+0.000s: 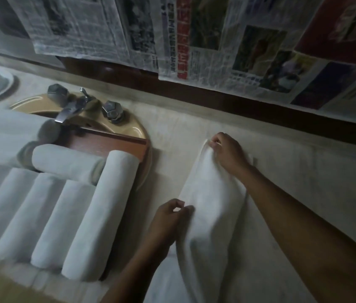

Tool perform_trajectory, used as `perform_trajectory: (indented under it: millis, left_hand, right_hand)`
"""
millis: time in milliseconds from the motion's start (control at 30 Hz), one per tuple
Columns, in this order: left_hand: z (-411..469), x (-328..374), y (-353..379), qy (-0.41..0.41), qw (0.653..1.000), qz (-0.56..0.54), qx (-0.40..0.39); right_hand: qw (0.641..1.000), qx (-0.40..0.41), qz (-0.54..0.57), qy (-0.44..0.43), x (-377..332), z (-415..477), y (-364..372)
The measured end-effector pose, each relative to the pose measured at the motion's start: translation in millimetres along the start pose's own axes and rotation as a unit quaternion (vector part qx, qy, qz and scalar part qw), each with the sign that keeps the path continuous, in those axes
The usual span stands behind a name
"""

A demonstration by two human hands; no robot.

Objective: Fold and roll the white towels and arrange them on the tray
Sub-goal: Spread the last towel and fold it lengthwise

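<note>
White towel runs near-to-far (tilted left), left hand pinching its edge, right hand its far end.

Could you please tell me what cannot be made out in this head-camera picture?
Head view only:
1. The tray is mostly covered by the rolled towels; only its far right corner shows.
2. The row of rolled towels runs off the left edge, so the count is uncertain.
3. The towel, pinched by the left hand and right hand, is cut off at the bottom edge.
4. The newspaper print is too blurred to read.
</note>
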State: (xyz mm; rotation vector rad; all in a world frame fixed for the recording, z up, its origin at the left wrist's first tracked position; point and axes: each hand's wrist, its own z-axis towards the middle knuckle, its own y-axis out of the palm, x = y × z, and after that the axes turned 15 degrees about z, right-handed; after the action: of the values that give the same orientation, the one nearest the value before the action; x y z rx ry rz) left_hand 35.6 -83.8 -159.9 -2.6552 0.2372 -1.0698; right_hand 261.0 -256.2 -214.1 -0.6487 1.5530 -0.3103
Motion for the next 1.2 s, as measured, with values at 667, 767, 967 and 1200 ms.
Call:
perform_trajectory:
  millis: [667,767,967,1200]
  left_hand:
    - [13,-19,9,0.046,0.962,0.223,0.148]
    - [14,-17,8,0.048,0.96,0.236,0.141]
    - [16,-14,7,0.034,0.959,0.251,0.126]
    - [23,-7,-3,0.035,0.967,0.19,0.166]
  right_hand:
    - [0.978,0.136,-0.152,0.038,27,-45,-45]
    - [0.985,0.111,-0.121,0.043,40,-57,-64]
    - [0.995,0.057,-0.077,0.04,31,-48,-74]
    - [0.995,0.087,-0.016,0.047,29,-46,-77]
